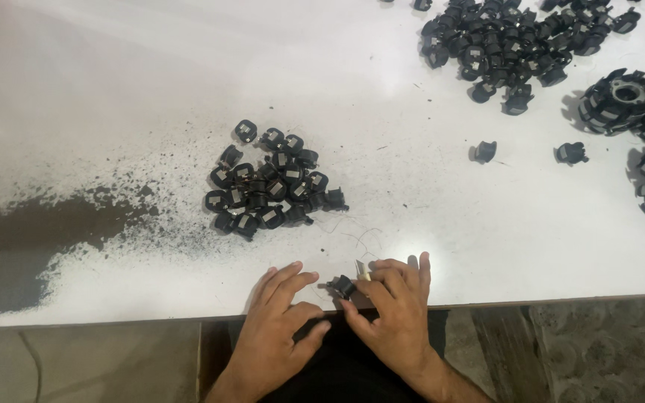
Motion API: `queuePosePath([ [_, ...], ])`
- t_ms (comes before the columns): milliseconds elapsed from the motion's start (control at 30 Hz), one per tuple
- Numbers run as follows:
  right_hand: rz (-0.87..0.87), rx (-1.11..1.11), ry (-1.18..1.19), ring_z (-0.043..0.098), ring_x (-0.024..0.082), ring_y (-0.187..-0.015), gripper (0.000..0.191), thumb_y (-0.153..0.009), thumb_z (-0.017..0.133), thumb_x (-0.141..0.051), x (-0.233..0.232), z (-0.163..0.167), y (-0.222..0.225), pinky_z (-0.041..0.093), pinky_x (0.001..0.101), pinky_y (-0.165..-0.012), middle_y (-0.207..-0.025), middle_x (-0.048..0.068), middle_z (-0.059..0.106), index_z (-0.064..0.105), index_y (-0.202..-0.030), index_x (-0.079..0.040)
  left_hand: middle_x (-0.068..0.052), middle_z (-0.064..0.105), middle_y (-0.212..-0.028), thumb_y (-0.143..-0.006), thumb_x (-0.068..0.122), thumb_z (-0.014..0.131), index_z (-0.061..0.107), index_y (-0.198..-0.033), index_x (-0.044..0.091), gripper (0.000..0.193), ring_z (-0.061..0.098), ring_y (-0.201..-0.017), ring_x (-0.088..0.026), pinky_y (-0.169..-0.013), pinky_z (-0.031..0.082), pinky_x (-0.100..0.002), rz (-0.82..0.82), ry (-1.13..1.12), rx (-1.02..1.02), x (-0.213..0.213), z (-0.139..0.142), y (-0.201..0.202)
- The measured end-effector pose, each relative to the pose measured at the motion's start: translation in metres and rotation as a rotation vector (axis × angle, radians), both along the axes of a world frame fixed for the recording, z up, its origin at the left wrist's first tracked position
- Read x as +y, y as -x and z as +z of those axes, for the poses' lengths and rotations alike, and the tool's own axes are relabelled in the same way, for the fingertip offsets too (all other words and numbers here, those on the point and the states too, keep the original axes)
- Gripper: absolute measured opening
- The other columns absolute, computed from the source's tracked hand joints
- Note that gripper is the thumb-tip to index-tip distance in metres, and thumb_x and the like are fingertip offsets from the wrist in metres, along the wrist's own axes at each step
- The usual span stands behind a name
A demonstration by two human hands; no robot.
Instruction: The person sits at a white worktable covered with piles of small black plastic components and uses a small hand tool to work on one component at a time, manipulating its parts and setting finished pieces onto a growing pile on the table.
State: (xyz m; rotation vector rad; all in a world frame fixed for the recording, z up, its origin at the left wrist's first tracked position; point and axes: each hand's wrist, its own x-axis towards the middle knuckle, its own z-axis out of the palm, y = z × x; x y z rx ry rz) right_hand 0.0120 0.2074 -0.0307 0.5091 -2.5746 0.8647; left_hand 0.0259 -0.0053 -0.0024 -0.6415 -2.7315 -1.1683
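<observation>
At the near edge of the white bench (113, 89), the right hand (393, 306) pinches a small black plastic part (343, 286), the left hand (281, 313) loosely open beside it, a near pile (270, 183) of like parts sorted, larger far heap (516, 41) remaining.

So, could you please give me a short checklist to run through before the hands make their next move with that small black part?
1. Part in hand: the small black part sits at the table's near edge, between both hands. Ok.
2. Right hand grip: fingertips touch the part and a small blade-like piece; how firm the hold is, cannot tell.
3. Left hand: rests flat beside the part, fingers near it. Ok.
4. Sorted pile lies apart from the hands. Ok.
5. Table surface: dark dust spread at left, thin wire strands near the hands. Not ok.
</observation>
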Motion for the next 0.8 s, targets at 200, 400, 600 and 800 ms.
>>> queuePosePath([
  [200,0.031,0.088,0.147,0.059,0.030,-0.120,0.033,-0.075,0.082,-0.010,0.008,-0.005,-0.013,0.019,0.0638,-0.124,-0.106,0.007,0.063,0.072,-0.106,-0.009,-0.014,0.057,-0.134,-0.082,0.030,0.083,0.069,-0.101,0.009,0.032,0.043,-0.140,-0.037,-0.117,0.028,-0.060,0.007,0.029,0.162,0.004,0.009,-0.004],
  [400,0.185,0.077,0.321,0.068,0.029,-0.116,0.037,-0.081,0.075,-0.001,0.010,-0.020,-0.024,0.024,0.0662,-0.123,-0.103,0.008,0.070,0.057,-0.112,-0.006,-0.013,0.057,-0.132,-0.082,0.025,0.081,0.067,-0.101,0.009,0.028,0.046,-0.137,-0.034,-0.117,0.030,-0.059,0.081,0.162,0.268,0.025,-0.009,-0.002],
  [600,0.170,0.085,0.261,0.070,0.028,-0.112,0.035,-0.077,0.079,0.000,0.002,-0.019,-0.019,0.028,0.0648,-0.123,-0.095,0.007,0.070,0.060,-0.105,-0.009,-0.010,0.059,-0.131,-0.084,0.020,0.080,0.068,-0.103,0.010,0.025,0.048,-0.135,-0.029,-0.117,0.032,-0.056,0.191,0.197,0.343,0.028,-0.021,-0.004],
  [800,0.156,0.077,0.256,0.070,0.029,-0.110,0.033,-0.074,0.080,0.001,-0.001,-0.011,-0.018,0.033,0.0651,-0.118,-0.093,0.007,0.070,0.063,-0.101,-0.008,-0.008,0.061,-0.128,-0.083,0.016,0.079,0.069,-0.100,0.011,0.020,0.053,-0.132,-0.027,-0.117,0.031,-0.057,0.193,0.156,0.334,0.028,-0.022,-0.002],
])
